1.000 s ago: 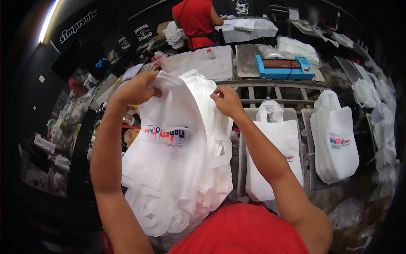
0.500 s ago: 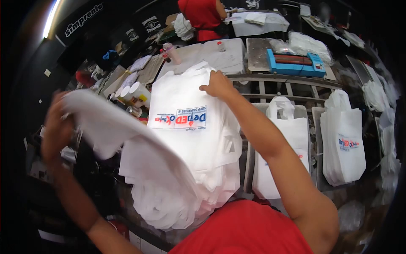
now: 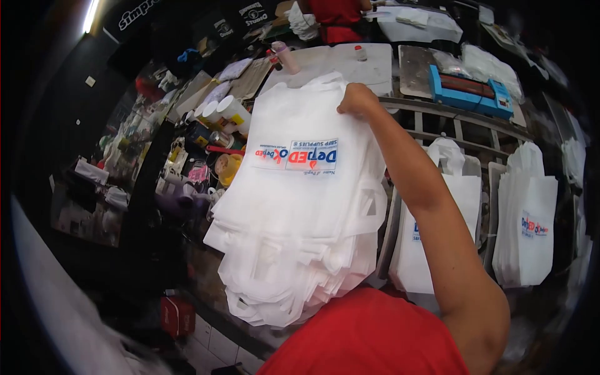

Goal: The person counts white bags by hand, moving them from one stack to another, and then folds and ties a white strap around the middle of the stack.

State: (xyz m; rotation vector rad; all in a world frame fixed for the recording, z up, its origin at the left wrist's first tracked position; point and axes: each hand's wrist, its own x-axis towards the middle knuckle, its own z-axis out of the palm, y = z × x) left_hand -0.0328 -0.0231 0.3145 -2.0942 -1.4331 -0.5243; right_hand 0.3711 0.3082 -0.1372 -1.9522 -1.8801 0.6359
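Note:
A tall pile of white fabric tote bags lies in front of me, its top bag printed in blue and red lettering that reads upside down from here. My right hand is closed on the upper right corner of the top bag; the fingertips are partly hidden. Along the lower left edge, a smeared white bag passes partly out of the frame. My left hand is outside the picture.
Right of the pile are two more stacks of printed bags, one nearer and one farther. Behind stands a blue machine. Cups and clutter crowd the left. A person in red is at the back.
My left hand has swung the lifted bag down and left, leaving the picture itself. My right hand stays at the pile's corner. The view has shifted, so the pile appears farther right.

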